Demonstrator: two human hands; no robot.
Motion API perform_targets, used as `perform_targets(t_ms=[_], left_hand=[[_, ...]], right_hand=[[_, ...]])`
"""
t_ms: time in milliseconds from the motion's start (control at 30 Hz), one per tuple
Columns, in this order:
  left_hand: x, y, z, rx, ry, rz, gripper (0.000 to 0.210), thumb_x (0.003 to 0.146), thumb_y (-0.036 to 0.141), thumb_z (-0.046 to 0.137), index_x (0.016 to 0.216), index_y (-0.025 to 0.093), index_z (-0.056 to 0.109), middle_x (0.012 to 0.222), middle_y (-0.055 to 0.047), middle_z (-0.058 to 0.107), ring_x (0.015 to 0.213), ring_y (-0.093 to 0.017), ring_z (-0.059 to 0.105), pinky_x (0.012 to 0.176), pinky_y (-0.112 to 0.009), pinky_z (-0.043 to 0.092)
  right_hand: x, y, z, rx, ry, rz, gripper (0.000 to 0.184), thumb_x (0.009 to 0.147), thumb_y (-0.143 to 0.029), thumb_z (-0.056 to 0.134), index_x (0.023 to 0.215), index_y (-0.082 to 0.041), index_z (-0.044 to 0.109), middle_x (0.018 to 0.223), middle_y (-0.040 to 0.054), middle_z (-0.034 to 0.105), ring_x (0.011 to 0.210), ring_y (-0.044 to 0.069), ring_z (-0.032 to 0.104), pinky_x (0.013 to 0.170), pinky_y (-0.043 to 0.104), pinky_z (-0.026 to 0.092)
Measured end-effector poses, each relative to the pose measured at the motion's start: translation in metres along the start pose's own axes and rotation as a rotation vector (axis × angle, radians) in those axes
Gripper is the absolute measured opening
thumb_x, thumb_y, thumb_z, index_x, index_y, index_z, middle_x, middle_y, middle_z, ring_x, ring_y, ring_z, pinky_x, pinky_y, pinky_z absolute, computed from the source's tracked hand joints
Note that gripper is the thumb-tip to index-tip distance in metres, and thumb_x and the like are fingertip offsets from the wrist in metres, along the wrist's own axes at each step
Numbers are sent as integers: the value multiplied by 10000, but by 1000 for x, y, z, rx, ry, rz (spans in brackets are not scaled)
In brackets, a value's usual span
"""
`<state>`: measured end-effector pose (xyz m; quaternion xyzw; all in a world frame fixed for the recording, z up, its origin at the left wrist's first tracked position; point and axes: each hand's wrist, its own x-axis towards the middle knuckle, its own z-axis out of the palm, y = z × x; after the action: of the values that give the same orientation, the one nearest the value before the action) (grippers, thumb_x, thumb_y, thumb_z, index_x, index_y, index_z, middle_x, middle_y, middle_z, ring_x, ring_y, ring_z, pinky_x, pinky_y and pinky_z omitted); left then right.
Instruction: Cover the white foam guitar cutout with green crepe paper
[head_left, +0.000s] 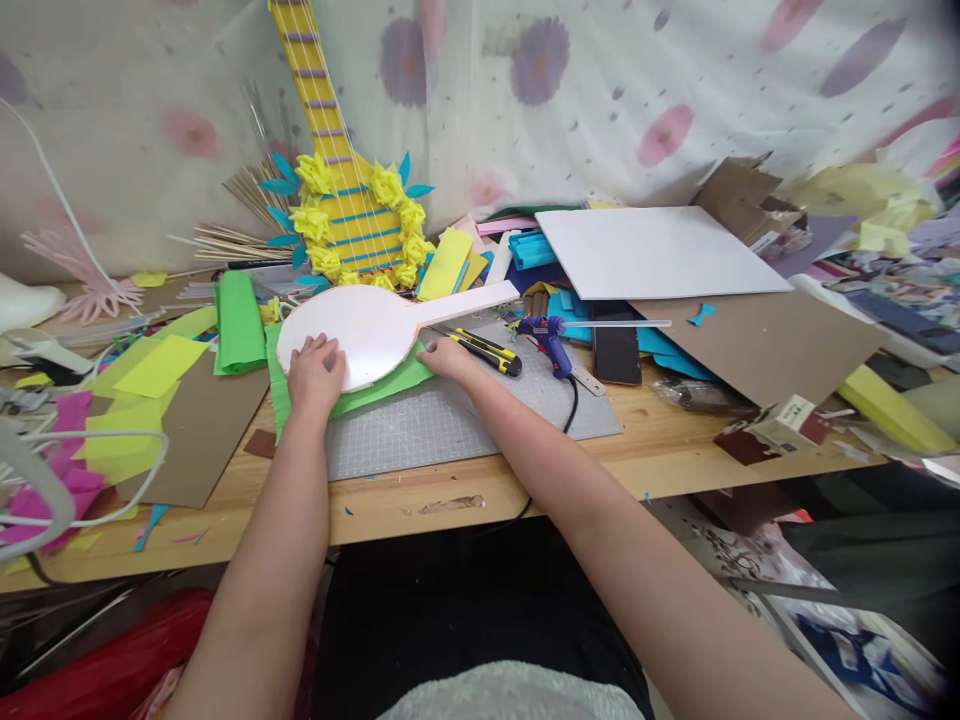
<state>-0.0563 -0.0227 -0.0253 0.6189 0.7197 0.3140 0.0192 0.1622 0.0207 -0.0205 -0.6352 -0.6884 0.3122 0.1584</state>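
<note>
Your left hand (315, 375) lies on the near left part of the white cutout (367, 325), palm down, its fingers loosely spread and bent a little, gripping nothing that shows. Your right hand (444, 360) is partly closed, fingers curled at the right edge of the green paper (382, 388), just beside the spot where the cutout's round body meets its neck; you cannot tell from here whether the fingertips pinch the sheet.

The cutout rests on top of the green paper, its neck pointing right and slightly far. Beneath them is the grey cutting mat (405, 440), on the wooden table (585, 465). Just right of your right hand is a yellow and black knife (487, 352), and right of that a blue glue gun (553, 345) with a clear stick at its back. A dark phone (616, 352) sits further right.

Left of the cutout stands a green roll (240, 325), with yellow sheets (161, 365) beyond it to the left. On the far side, behind the cutout, a yellow guitar (360, 215) trimmed with paper flowers stands upright. Far right, a white board (652, 250) partly covers a brown board (757, 340).
</note>
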Motion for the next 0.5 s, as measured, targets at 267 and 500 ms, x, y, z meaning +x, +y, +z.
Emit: perform_targets(t_ms=[267,500], left_hand=[[9,26,0,66,-63,158,423,833,208,415,1195,198,634,1396,-72,510,1373,-257,354,1166,-510,169],[18,52,16,146,-415,435,443,911,341,377,1327,291,522,1518,-34,332,1436,-250,211,1154,-515,146]], right_hand=[[-16,9,11,209,11,-77,118,871,-309,434,833,-226,509,727,0,624,548,157,579,537,275,432],[-21,15,13,217,107,-112,101,839,-265,438,756,-218,473,688,-18,559,654,152,539,590,258,391]])
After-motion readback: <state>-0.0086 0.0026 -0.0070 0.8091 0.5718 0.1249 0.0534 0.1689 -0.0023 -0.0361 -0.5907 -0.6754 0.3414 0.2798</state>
